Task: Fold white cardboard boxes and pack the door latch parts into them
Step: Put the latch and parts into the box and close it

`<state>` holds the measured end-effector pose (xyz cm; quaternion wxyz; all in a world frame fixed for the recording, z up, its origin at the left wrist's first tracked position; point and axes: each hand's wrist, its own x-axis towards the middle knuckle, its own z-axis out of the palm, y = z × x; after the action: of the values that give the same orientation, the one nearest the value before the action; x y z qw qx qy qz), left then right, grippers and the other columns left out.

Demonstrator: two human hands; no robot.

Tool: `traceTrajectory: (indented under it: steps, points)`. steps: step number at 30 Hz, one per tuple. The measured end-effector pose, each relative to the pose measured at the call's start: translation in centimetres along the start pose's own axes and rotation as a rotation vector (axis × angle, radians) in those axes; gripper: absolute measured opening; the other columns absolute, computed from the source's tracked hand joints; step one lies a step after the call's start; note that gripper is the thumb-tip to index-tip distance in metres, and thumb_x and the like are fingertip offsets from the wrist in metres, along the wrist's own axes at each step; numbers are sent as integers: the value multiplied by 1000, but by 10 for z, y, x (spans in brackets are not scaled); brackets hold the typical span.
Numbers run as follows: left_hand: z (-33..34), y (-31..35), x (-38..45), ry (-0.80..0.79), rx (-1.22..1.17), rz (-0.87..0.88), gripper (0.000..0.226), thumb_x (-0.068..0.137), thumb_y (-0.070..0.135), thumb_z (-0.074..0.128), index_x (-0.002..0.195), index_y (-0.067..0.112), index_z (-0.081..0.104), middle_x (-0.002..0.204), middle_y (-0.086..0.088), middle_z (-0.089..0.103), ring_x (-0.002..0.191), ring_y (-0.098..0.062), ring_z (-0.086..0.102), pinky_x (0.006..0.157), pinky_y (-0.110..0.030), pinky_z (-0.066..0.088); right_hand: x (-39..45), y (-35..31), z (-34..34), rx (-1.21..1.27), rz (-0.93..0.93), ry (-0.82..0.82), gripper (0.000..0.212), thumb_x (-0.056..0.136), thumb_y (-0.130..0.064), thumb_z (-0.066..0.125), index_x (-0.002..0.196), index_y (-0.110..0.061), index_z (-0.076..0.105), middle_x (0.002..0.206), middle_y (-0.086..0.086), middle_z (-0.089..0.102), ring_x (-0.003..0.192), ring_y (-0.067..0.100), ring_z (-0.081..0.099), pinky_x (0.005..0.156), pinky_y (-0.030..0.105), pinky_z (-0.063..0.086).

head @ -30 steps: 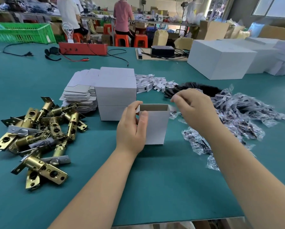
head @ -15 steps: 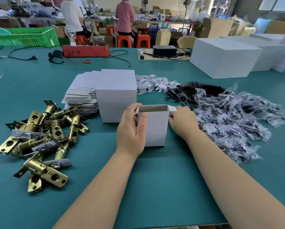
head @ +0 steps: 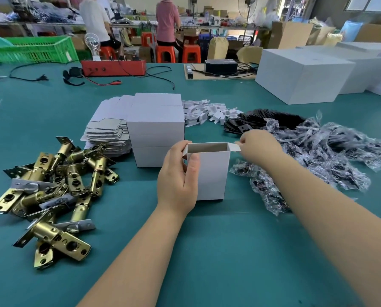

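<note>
Both forearms reach out in front of me over the teal table (head: pixel 207 251). My left hand (head: pixel 177 173) grips the near left edge of the small white cardboard box (head: pixel 211 173), thumb on the front face, fingers curled over the left top flap. The box stands upright on the table between my two hands, its top open, grey inside wall showing. My right hand (head: pixel 259 146) is at the box's upper right corner and pinches the small side flap (head: pixel 235 147) that sticks out there, fingers bent together around it.

Left of my left hand lies the heap of brass door latches (head: pixel 56 185), piled crosswise, some with silver faceplates. Right of my right arm, and partly under it, spreads a pile of clear plastic bags (head: pixel 317 156) with dark small parts inside; I cannot tell what the parts are.

Just beyond my left hand stands a stack of closed white boxes (head: pixel 156 131), nearly touching the open box's back left. Beside that stack, further left, sits a stack of flat unfolded box blanks (head: pixel 106 131). Beyond my right hand there is a fan of black flat pieces (head: pixel 271 119), and next to it a scatter of small white cardboard inserts (head: pixel 207 111).

Further out, right, big white cartons (head: pixel 302 76). Further out, left, a red device (head: pixel 114 67) with cables and a green crate (head: pixel 30 49). At the back, two people by orange stools (head: pixel 165 53).
</note>
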<state>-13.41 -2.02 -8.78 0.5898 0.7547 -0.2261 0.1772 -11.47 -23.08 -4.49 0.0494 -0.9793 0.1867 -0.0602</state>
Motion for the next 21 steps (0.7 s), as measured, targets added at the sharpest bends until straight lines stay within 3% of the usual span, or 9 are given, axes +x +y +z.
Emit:
traceTrajectory:
  steps: [2, 5, 10, 12, 14, 16, 18, 21]
  points:
    - [0, 1, 0, -8, -4, -2, 55, 92, 51, 32, 123, 13, 54, 96, 5, 54, 77, -5, 48, 70, -12, 36, 12, 2, 0, -75, 27, 10, 36, 95, -33, 39, 107, -12, 66, 113, 17, 55, 103, 32, 44, 78, 37, 41]
    - [0, 1, 0, -7, -4, -3, 55, 91, 51, 32, 123, 12, 54, 100, 3, 57, 79, -5, 49, 71, -12, 37, 26, 5, 9, -243, 55, -185, 46, 99, -42, 29, 130, -18, 54, 139, 17, 39, 128, 36, 29, 101, 46, 33]
    - [0, 2, 0, -11, -4, -2, 53, 91, 49, 32, 121, 12, 55, 101, 3, 58, 84, -2, 50, 72, -10, 37, 39, 5, 26, -178, 157, -208, 53, 100, -46, 29, 136, -12, 47, 153, 16, 22, 136, 39, 20, 107, 48, 26]
    - [0, 2, 0, -15, -10, -4, 53, 91, 49, 33, 121, 12, 55, 101, 2, 58, 83, -3, 50, 72, -12, 38, 42, 6, 29, -121, 183, -174, 48, 99, -39, 32, 130, -8, 52, 149, 16, 29, 132, 37, 26, 104, 45, 30]
    - [0, 3, 1, -14, -8, -5, 53, 91, 48, 32, 121, 12, 55, 100, 3, 58, 82, -3, 49, 72, -12, 38, 44, 9, 29, 32, 161, -19, 37, 96, -24, 37, 121, -10, 62, 136, 14, 50, 121, 34, 42, 95, 39, 42]
    - [0, 3, 1, -11, -4, -4, 52, 91, 48, 32, 122, 12, 55, 100, 4, 57, 82, -3, 49, 72, -13, 38, 39, 9, 27, 301, 157, 187, 35, 89, -10, 44, 109, -18, 71, 120, 5, 65, 93, 25, 58, 72, 28, 45]
    - [0, 3, 2, -9, 2, -3, 52, 92, 48, 32, 122, 13, 54, 99, 5, 57, 82, -2, 49, 73, -13, 38, 31, 5, 21, 532, 159, 317, 34, 85, -5, 47, 102, -21, 72, 105, -3, 68, 68, 12, 54, 57, 23, 37]
    - [1, 3, 2, -8, -2, -7, 52, 92, 49, 32, 122, 13, 54, 99, 5, 57, 82, -2, 49, 73, -13, 38, 21, -5, 11, 850, 186, 377, 24, 86, -2, 48, 94, -22, 59, 94, -2, 62, 75, 13, 52, 60, 25, 41]
